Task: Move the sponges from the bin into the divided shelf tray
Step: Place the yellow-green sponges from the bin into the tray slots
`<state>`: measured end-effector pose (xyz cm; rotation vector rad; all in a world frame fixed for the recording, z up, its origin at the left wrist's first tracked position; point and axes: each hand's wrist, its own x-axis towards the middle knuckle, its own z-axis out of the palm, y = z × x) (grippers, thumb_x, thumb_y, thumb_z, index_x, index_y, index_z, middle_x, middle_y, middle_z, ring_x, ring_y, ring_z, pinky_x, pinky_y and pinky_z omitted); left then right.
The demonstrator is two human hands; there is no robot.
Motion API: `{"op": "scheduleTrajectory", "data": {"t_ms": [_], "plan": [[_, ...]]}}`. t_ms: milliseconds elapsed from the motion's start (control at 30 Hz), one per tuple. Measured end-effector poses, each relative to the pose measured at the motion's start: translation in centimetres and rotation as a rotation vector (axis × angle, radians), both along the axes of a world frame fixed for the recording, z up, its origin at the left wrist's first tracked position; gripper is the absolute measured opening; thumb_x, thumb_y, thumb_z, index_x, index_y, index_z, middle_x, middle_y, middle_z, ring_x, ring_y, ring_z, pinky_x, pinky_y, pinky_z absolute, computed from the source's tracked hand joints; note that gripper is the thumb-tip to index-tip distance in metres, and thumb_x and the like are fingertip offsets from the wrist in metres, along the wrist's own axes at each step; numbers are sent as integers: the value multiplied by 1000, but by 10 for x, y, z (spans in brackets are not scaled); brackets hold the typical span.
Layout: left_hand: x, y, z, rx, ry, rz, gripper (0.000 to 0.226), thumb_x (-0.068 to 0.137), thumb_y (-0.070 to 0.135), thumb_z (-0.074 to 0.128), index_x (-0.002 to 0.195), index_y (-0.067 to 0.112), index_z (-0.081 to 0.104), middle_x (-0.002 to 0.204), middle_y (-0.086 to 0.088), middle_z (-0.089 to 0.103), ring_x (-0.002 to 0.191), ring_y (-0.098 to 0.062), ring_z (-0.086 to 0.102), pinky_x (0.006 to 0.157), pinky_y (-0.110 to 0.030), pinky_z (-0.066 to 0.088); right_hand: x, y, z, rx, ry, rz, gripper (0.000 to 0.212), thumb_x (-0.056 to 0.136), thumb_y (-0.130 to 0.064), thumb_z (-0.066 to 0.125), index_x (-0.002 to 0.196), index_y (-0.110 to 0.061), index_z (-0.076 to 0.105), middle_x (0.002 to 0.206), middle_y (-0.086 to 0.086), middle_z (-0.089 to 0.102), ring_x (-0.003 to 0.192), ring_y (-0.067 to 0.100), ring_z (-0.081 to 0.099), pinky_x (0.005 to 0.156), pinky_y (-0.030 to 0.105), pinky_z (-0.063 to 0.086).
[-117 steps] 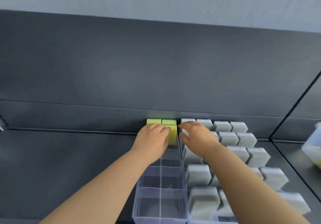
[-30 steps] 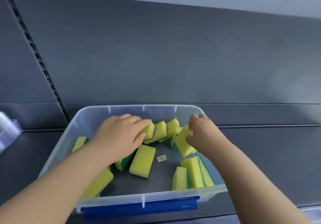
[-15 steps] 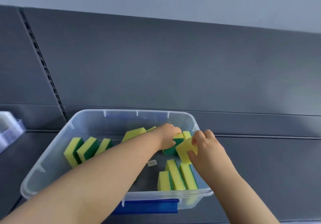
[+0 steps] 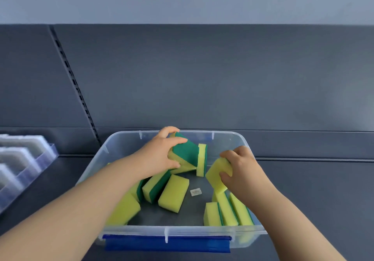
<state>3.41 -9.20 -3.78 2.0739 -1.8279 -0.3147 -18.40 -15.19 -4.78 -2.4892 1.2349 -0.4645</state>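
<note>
The bin point(image 4: 222, 132) sits low in the centre of the frame on the shelf point(image 4: 315, 200), in front of the back panel point(image 4: 202, 78). The divided tray point(image 4: 47, 152) is well apart at the left edge, and the slotted upright point(image 4: 74, 82) rises behind toward the upper left. Inside, near the far wall, the left hand point(image 4: 159, 155) grips a raised sponge point(image 4: 185, 152) just left of an upright sponge point(image 4: 202, 160), and the right hand point(image 4: 241, 169) grips a tilted sponge point(image 4: 217, 174) to its right. On the floor a leaning row of sponges point(image 4: 159, 187) lies left of centre, a small tag point(image 4: 195, 192) lies in the middle, and three sponges on edge point(image 4: 226, 213) stand in the near right corner.

Clear glossy plastic bin point(image 4: 121, 141) with blue latch point(image 4: 166, 243), matt foam sponges point(image 4: 174, 193) with rough green backing, matt dark shelf point(image 4: 313, 189)
</note>
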Motion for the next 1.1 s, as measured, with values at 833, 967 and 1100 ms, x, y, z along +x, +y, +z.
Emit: {"op": "scheduleTrajectory", "data": {"t_ms": [833,967,1100], "plan": [[2,110,9,-421,-113,266,51,74,30,74,118,36,49,110,13,56,97,-6,48,75,-28,43,50,37,12,-77,-169,116,52,84,-25,64,131,-30,43,126,-5,45,98,18,53,72,23,38],[38,181,28,-516,-123,387,61,74,37,70,129,39,43,108,19,51,97,-1,46,77,-21,37,89,82,26,-123,-260,183,55,81,-24,68,131,-28,45,121,-4,49,99,18,53,75,25,41],[81,271,35,-565,-144,499,61,75,39,68,131,32,47,110,18,48,99,-3,46,78,-20,39,148,153,32,-115,-390,250,57,78,-21,71,131,-22,49,110,-4,50,96,15,51,80,20,34]]}}
